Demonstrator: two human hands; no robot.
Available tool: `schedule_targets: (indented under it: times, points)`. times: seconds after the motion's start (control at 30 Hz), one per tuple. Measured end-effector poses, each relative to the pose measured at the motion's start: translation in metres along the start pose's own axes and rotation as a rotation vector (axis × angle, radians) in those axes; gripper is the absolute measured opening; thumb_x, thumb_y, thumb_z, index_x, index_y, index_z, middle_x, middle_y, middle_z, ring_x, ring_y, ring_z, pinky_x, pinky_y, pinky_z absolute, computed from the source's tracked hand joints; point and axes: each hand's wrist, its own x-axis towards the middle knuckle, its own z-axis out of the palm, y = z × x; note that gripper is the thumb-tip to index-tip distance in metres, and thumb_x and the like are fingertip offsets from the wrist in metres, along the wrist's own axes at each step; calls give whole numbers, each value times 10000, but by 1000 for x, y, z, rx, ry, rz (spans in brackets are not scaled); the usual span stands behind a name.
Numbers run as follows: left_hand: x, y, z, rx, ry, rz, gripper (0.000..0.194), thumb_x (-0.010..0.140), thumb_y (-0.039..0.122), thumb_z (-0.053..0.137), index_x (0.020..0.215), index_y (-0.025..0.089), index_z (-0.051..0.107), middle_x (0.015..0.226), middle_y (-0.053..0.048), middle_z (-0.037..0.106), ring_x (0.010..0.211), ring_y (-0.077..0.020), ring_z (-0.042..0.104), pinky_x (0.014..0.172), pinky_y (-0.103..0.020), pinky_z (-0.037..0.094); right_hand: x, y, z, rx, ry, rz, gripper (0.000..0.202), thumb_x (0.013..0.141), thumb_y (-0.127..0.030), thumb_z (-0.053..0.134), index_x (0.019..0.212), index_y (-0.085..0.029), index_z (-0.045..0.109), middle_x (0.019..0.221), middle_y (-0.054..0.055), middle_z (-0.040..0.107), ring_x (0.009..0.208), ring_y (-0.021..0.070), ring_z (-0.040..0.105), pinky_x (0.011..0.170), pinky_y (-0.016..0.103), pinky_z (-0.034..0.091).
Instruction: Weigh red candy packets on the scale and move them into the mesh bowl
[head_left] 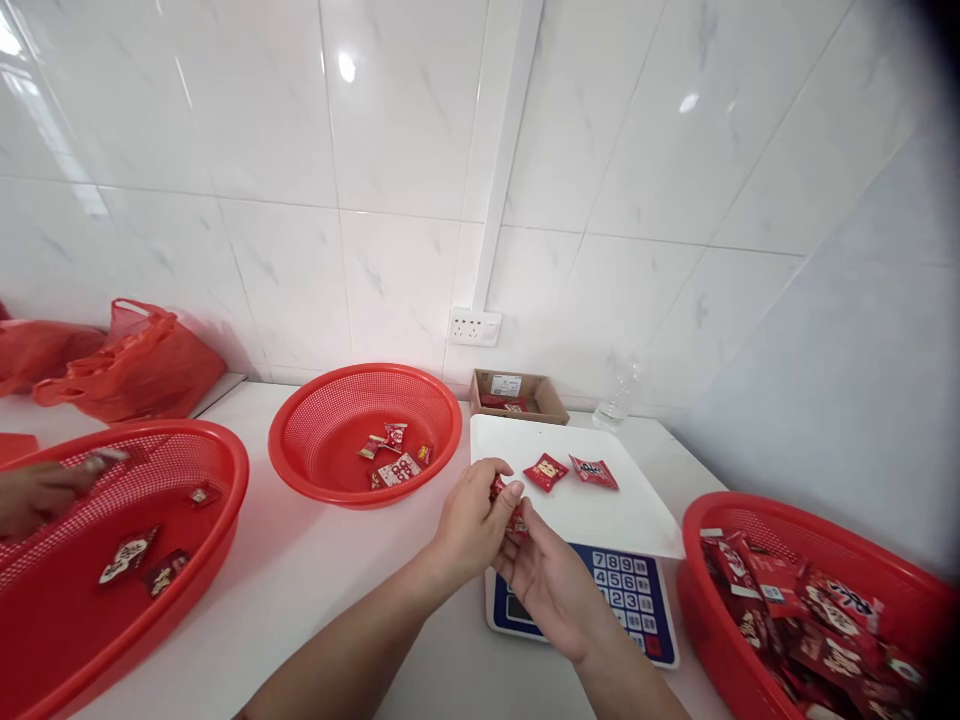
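Note:
My left hand (476,512) is closed around small red wrapped snack packets (517,520), mostly hidden by the fingers. Close against it, my right hand (541,578) has its fingers curled on the same packets from below. Both hands are over the front left part of a digital scale (660,600) with a blue keypad. On its white weighing tray (600,522) lie two red snack packets, one with yellow print (545,472) and one with dark and white print (595,472).
A red basket (701,600) full of packets stands right. Another red basket (300,400) holds several packets. At left, a co-worker's hand (37,495) reaches over a third basket (232,470). Behind are a cardboard box (551,400), a clear bottle (619,398) and red plastic bags (150,365).

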Motion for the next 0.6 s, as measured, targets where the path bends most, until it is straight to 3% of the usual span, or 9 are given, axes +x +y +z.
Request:
schedule_targets:
  times: [0.13,0.37,0.5,0.6]
  points:
    - [6,1,-7,-123,68,24,218,889,385,410,931,185,486,831,-6,509,754,-128,474,685,-248,382,2,-12,-12,56,167,-59,452,749,-361,673,1165,-259,526,851,-4,689,844,153,659,833,304,527]
    - [10,6,-14,-284,13,-82,249,830,410,498,928,184,459,771,24,462,696,-104,441,624,-214,376,-3,-44,-28,38,256,-306,714,692,-227,716,1295,-365,361,1003,-49,675,955,145,651,932,300,494]
    - [6,5,-8,-242,-49,-135,327,749,371,605,969,193,440,720,46,457,654,-100,427,609,-215,368,-2,-50,-37,-3,346,-364,751,682,-232,721,1300,-410,334,1007,-67,668,996,128,635,958,289,470]
    - [4,4,-5,-178,-72,-141,340,706,337,650,931,202,434,727,49,476,661,-99,438,634,-221,368,-5,-48,-39,-54,362,-373,668,672,-289,729,1254,-392,418,1069,-44,656,1062,145,601,974,309,453]
